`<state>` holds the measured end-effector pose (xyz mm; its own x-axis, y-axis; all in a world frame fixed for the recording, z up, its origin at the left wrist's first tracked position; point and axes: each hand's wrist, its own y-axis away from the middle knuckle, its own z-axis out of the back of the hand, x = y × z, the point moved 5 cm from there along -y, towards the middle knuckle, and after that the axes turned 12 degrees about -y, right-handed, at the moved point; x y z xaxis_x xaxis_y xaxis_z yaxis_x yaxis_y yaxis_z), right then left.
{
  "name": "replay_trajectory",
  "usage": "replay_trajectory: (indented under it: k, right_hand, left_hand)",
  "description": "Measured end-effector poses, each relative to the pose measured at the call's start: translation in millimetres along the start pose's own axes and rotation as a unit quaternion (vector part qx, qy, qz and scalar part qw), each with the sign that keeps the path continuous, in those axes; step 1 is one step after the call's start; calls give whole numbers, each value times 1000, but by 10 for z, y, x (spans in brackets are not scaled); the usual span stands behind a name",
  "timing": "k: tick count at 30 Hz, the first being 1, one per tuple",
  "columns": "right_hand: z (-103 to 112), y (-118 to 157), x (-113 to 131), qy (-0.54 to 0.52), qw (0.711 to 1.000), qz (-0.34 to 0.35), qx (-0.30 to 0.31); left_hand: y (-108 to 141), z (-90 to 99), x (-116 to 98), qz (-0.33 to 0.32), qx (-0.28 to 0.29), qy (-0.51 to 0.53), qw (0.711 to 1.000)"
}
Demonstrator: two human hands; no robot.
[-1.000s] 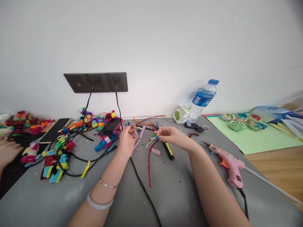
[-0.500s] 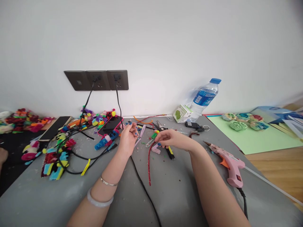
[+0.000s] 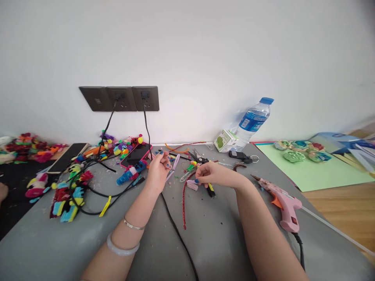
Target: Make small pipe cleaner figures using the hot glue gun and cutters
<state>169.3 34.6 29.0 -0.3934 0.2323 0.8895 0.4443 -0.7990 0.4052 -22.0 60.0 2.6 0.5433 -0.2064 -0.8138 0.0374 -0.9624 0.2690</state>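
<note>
My left hand (image 3: 159,168) has its fingers curled closed around one end of a pale pink pipe cleaner (image 3: 175,164), which sticks out to the right in a bent shape. My right hand (image 3: 212,173) pinches a short folded pale pink pipe cleaner (image 3: 192,186) between thumb and fingers, just above the grey table. Beside it, a red tinsel pipe cleaner (image 3: 184,207) runs down the table towards me. Partly hidden behind my right hand are black-handled pliers (image 3: 200,158) and a yellow-and-black tool handle (image 3: 211,191).
A pink glue gun (image 3: 288,208) lies at the right, a water bottle (image 3: 253,123) and small box (image 3: 225,140) at the back. Black cables (image 3: 175,226) cross the table. Colourful pipe-cleaner figures (image 3: 68,199) and phones (image 3: 136,155) are at the left. Another person's hand (image 3: 2,191) shows at the left edge.
My right hand has shifted slightly right, and the pink piece at its fingertips has turned, now showing a folded loop. My left hand stays nearly still.
</note>
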Motion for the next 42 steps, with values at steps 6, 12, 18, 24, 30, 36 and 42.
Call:
replay_trajectory:
  k: [6, 12, 18, 24, 30, 36, 42]
  right_hand:
    - [-5, 8, 13, 72, 997, 19, 6]
    - [-48, -17, 33, 92, 995, 26, -1]
    - [-38, -21, 19, 110, 993, 27, -18]
    - [-45, -12, -23, 136, 991, 12, -3]
    - [-51, -29, -53, 148, 989, 18, 3]
    - [-39, -55, -93, 145, 989, 23, 1]
    - [-45, -56, -91, 154, 988, 20, -1]
  left_hand:
    - [5, 0, 3, -2, -3, -3, 1000]
    - [-3, -2, 9, -2, 2, -7, 1000]
    - [-1, -9, 6, -6, 10, -14, 1000]
    - [-11, 1, 23, -11, 19, -15, 1000]
    - [-18, 10, 29, -10, 23, -23, 999]
    - [-11, 3, 27, -11, 22, -28, 999]
    - [-13, 11, 34, -13, 19, -27, 999]
